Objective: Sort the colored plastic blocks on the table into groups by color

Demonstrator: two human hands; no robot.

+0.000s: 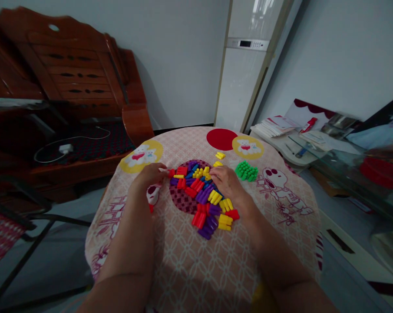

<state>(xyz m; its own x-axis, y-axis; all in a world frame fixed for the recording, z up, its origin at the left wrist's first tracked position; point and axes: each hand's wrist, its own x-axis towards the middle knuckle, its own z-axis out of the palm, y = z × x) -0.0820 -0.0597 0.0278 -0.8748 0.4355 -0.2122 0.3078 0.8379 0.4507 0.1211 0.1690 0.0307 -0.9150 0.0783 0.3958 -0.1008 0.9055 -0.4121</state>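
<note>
A pile of plastic building blocks in red, yellow, purple and blue lies in the middle of the round table. At its left edge my left hand has its fingers pinched on a small red building block. On the other side my right hand bends over the pile, its fingertips closed at a yellow building block and partly hiding the pieces beneath. Several green blocks stand grouped to the right of that hand. Purple blocks and a yellow block lie on the near side.
A patterned cloth covers the table. Two yellow pieces lie beyond the pile. A wooden bench with a white charger stands at the left. Papers and a glass shelf are at the right.
</note>
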